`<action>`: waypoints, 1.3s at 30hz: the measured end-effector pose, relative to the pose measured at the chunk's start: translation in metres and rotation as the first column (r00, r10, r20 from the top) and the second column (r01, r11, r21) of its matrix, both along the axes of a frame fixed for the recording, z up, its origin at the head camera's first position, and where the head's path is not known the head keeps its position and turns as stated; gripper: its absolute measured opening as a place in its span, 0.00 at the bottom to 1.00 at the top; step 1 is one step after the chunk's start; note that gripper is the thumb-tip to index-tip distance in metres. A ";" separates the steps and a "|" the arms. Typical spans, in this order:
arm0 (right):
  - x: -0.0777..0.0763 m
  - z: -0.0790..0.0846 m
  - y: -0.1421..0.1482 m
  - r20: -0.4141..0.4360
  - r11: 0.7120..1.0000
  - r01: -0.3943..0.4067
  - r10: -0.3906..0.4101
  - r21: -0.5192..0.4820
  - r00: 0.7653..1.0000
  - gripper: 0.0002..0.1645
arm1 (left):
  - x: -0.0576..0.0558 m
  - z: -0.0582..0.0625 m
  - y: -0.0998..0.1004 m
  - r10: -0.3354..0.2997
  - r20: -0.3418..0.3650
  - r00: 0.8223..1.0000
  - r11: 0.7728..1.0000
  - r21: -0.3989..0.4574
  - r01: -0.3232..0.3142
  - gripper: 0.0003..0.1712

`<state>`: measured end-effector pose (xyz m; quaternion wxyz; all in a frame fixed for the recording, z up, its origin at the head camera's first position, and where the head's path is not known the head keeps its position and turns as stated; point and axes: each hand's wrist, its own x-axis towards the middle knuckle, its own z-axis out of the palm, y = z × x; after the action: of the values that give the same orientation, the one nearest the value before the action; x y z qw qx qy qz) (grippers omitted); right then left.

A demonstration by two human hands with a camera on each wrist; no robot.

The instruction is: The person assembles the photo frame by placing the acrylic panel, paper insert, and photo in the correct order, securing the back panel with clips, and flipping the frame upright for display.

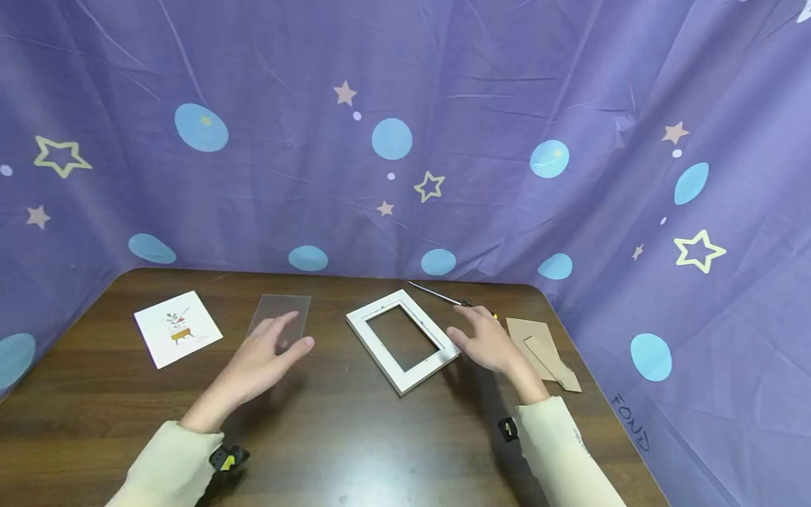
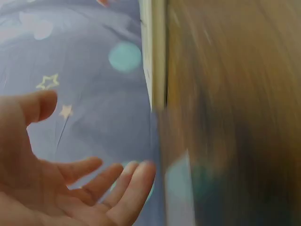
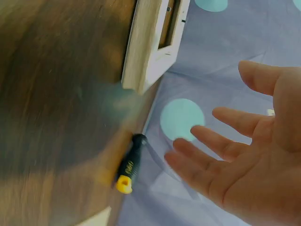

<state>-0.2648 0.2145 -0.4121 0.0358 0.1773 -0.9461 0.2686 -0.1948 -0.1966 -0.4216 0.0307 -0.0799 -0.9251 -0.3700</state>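
A white picture frame [image 1: 380, 352] lies on the table between the two hands, its opening showing the wood beneath. My left hand [image 1: 256, 365] hovers over the near part of a clear rectangular sheet [image 1: 279, 307], thumb and fingers spread, holding nothing. At the frame's right corner is my right hand [image 1: 491, 343], also empty, its fingers loosely extended in the right wrist view. Partly behind that hand lies a screwdriver, its thin shaft [image 1: 434, 292] pointing left and its black and yellow handle [image 3: 130, 162] plain in the right wrist view.
At the left, a white square card [image 1: 179, 329] with a printed plant picture lies flat. On the right side rests a brown backing board [image 1: 529, 331] with a stand flap [image 1: 551, 362]. A purple curtain [image 1: 285, 176] hangs behind the wooden table [image 1: 361, 451].
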 end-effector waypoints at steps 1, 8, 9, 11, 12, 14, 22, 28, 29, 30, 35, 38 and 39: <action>-0.004 0.000 -0.002 0.008 1.000 -0.008 0.008 -0.008 1.000 0.35 | -0.001 0.000 0.005 -0.010 0.047 0.999 0.998 0.066 0.007 0.46; -0.029 -0.007 -0.011 0.039 1.000 -0.020 0.021 -0.021 0.999 0.29 | -0.006 -0.007 0.040 -0.081 0.271 0.959 0.909 0.416 -0.041 0.39; -0.032 -0.008 -0.012 0.041 1.000 -0.020 0.021 -0.018 0.999 0.29 | -0.007 -0.009 0.044 -0.086 0.284 0.955 0.895 0.442 -0.051 0.39; -0.036 -0.011 -0.015 0.055 1.000 -0.026 0.027 -0.016 0.998 0.28 | -0.010 -0.014 0.053 -0.094 0.311 0.946 0.874 0.481 -0.071 0.37; -0.038 -0.012 -0.016 0.065 1.000 -0.027 0.028 -0.012 0.998 0.27 | -0.011 -0.017 0.058 -0.099 0.318 0.943 0.865 0.496 -0.077 0.37; -0.040 -0.014 -0.019 0.086 1.000 -0.027 0.027 -0.010 0.996 0.26 | -0.013 -0.021 0.066 -0.105 0.330 0.938 0.850 0.520 -0.088 0.36; -0.047 -0.023 -0.022 0.137 0.999 -0.018 0.022 -0.033 0.990 0.22 | -0.023 -0.031 0.092 -0.100 0.344 0.934 0.812 0.570 -0.123 0.33; -0.051 -0.032 -0.024 0.156 1.000 -0.007 0.011 -0.023 0.988 0.21 | -0.024 -0.034 0.104 -0.098 0.357 0.929 0.819 0.559 -0.128 0.33; -0.052 -0.034 -0.025 0.155 1.000 -0.008 0.011 -0.020 0.988 0.21 | -0.024 -0.034 0.106 -0.101 0.360 0.927 0.821 0.557 -0.127 0.33; -0.052 -0.036 -0.025 0.154 1.000 -0.010 0.013 -0.019 0.988 0.21 | -0.024 -0.035 0.107 -0.105 0.363 0.926 0.820 0.558 -0.126 0.33; -0.056 -0.041 -0.026 0.161 1.000 -0.012 0.014 -0.014 0.987 0.20 | -0.023 -0.036 0.111 -0.119 0.370 0.922 0.807 0.576 -0.127 0.34; -0.056 -0.041 -0.026 0.165 1.000 -0.014 0.013 0.001 0.986 0.18 | -0.023 -0.037 0.113 -0.124 0.365 0.923 0.798 0.590 -0.126 0.35; -0.057 -0.041 -0.026 0.164 1.000 -0.018 0.016 0.008 0.986 0.18 | -0.023 -0.038 0.113 -0.126 0.362 0.924 0.796 0.593 -0.123 0.36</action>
<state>-0.3215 0.1887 -0.4531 -0.0453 0.1628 -0.9455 0.2783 -0.2182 -0.0833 -0.4596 -0.1269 0.0072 -0.7455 -0.6543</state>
